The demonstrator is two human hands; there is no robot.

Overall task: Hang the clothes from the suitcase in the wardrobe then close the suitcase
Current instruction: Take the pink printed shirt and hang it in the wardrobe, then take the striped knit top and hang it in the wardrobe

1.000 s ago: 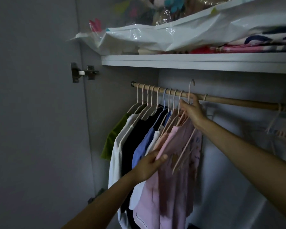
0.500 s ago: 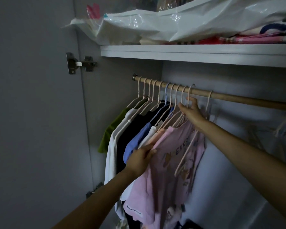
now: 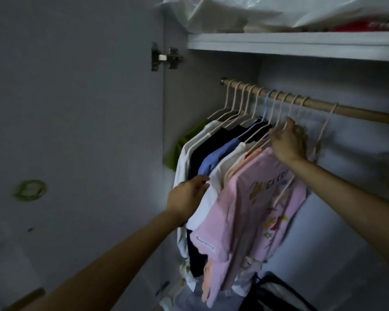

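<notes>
— What's the biggest thing in front of the person?

— The open wardrobe [image 3: 211, 97], its door swung to the left. A white shelf [image 3: 301, 44] crosses the top, with plastic-wrapped bundles [image 3: 256, 14] lying on it. Below it runs a wooden rail [image 3: 350, 111] with a row of hangers hooked over it.

— And the clothes?

— They hang bunched at the left end of the rail: a green garment [image 3: 182, 144] farthest left, then a white top [image 3: 189, 149], something dark [image 3: 209, 147], a blue shirt [image 3: 216, 156], another white piece [image 3: 225, 167], and nearest the person a pink T-shirt [image 3: 245, 198] with a printed picture and lettering on its front. The print is too blurred to read fully.

— What are the hands doing?

— The right hand [image 3: 288, 142] is up just under the rail, fingers curled round the necks of the pale hangers [image 3: 276, 113] above the pink T-shirt. The left hand [image 3: 186, 196] is lower, fingers extended and loosely spread, tips at the edge of the white and blue fabric; it grasps nothing I can see.

— Anything smaller?

— A metal hinge [image 3: 164, 57] at the door's top corner, and a green ring-shaped mark [image 3: 30, 189] on the door's inner face. A dark bag-like shape [image 3: 274, 292] sits at the bottom; what it is I cannot tell.
</notes>
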